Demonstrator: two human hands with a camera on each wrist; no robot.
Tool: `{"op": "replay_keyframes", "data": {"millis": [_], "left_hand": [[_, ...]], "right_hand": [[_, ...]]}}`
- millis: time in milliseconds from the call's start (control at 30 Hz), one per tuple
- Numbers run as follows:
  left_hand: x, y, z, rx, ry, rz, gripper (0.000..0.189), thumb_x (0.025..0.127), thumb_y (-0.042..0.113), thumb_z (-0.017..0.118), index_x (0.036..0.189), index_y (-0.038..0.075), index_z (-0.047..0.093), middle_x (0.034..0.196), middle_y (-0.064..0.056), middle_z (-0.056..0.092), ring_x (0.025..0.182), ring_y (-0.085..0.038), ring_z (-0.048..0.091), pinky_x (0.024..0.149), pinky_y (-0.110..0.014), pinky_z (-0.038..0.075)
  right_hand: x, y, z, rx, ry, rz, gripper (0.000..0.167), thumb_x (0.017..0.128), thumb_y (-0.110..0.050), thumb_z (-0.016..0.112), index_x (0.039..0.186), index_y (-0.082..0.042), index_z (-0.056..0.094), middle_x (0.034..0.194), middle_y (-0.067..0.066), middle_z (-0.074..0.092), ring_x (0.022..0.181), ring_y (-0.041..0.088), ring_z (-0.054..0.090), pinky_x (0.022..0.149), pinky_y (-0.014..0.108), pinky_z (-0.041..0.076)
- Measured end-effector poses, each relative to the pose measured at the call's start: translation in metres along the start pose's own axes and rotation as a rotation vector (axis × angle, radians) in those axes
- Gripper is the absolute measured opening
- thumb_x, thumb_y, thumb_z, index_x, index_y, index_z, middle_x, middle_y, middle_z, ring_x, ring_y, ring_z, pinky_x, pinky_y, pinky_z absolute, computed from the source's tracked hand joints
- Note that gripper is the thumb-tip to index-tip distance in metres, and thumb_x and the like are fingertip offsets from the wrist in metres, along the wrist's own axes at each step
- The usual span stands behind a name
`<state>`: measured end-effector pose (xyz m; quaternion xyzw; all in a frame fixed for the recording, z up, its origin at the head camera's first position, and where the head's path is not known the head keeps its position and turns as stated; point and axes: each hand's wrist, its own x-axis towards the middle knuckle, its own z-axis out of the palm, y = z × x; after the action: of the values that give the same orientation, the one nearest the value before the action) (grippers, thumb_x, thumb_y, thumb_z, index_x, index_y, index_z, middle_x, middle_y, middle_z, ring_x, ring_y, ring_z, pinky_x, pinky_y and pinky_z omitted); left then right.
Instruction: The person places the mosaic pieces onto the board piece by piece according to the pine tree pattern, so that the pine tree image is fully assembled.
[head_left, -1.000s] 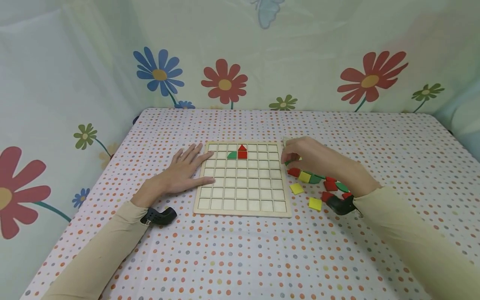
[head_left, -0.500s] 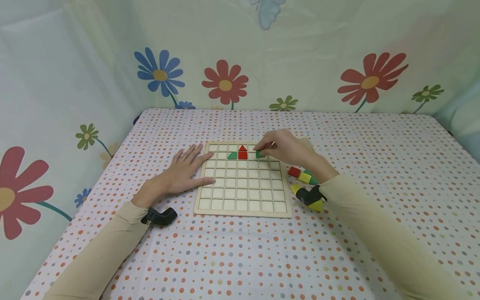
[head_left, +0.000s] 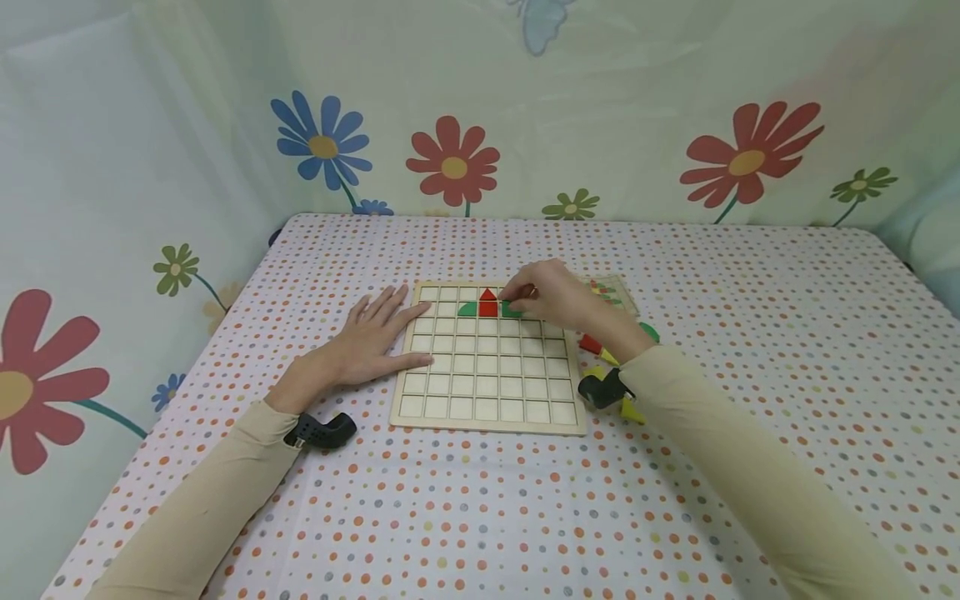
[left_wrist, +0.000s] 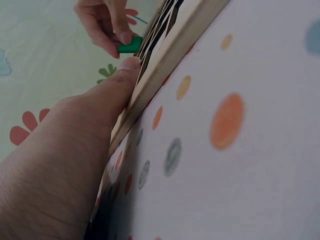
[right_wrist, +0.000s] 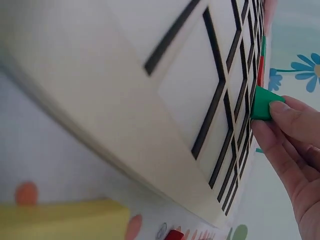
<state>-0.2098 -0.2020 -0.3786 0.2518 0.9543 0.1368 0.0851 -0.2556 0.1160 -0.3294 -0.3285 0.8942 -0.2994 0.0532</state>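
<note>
A square wooden grid board (head_left: 487, 429) lies on the table. In its upper rows sit a red triangle (head_left: 488, 295), a red square (head_left: 488, 309) below it, and a green quarter-circle tile (head_left: 468, 309) to the left of that square. My right hand (head_left: 557, 298) pinches another green tile (right_wrist: 266, 103) between thumb and fingers, at the cell right of the red square; the tile stands tilted at the board's surface in the right wrist view. My left hand (head_left: 360, 343) lies with fingers spread at the board's left edge, thumb and index finger on the frame.
Right of the board lie loose tiles, among them a red tile (head_left: 590, 343), a yellow tile (head_left: 632, 410) and a green tile (head_left: 649, 332), partly hidden by my right arm. A pattern card (head_left: 622, 292) lies behind my right wrist. Dotted cloth (head_left: 465, 517) covers the table.
My right hand has come from the loose tiles onto the board, carrying a green tile leftward to beside the red square. The left hand has stayed in place.
</note>
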Motion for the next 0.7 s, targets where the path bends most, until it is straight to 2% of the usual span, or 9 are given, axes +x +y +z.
{"op": "replay_keyframes", "data": {"millis": [233, 467, 700], "left_hand": [[-0.001, -0.002, -0.001, -0.004, -0.010, 0.006, 0.091, 0.099, 0.069, 0.052, 0.170, 0.024, 0.016, 0.176, -0.015, -0.003, 0.161, -0.036, -0.006, 0.125, -0.062, -0.007], [0.000, -0.002, -0.001, 0.002, -0.006, 0.001, 0.090, 0.099, 0.066, 0.054, 0.170, 0.023, 0.018, 0.176, -0.016, -0.002, 0.161, -0.036, -0.005, 0.125, -0.062, -0.005], [0.000, -0.001, -0.001, 0.001, -0.010, 0.013, 0.089, 0.100, 0.064, 0.055, 0.170, 0.023, 0.018, 0.176, -0.016, -0.002, 0.161, -0.035, -0.006, 0.125, -0.062, -0.004]], "right_hand": [[0.006, -0.008, 0.005, -0.133, -0.011, -0.040, 0.018, 0.093, 0.007, 0.075, 0.110, 0.007, 0.078, 0.105, 0.019, 0.075, 0.096, 0.032, 0.072, 0.081, 0.039, 0.060], [0.013, -0.018, 0.007, -0.169, -0.057, 0.041, 0.020, 0.095, 0.009, 0.071, 0.115, 0.008, 0.077, 0.115, 0.023, 0.075, 0.108, 0.034, 0.072, 0.086, 0.039, 0.061], [0.014, -0.020, 0.007, -0.177, -0.069, 0.081, 0.021, 0.096, 0.008, 0.070, 0.116, 0.008, 0.077, 0.116, 0.023, 0.075, 0.110, 0.034, 0.072, 0.088, 0.039, 0.061]]}}
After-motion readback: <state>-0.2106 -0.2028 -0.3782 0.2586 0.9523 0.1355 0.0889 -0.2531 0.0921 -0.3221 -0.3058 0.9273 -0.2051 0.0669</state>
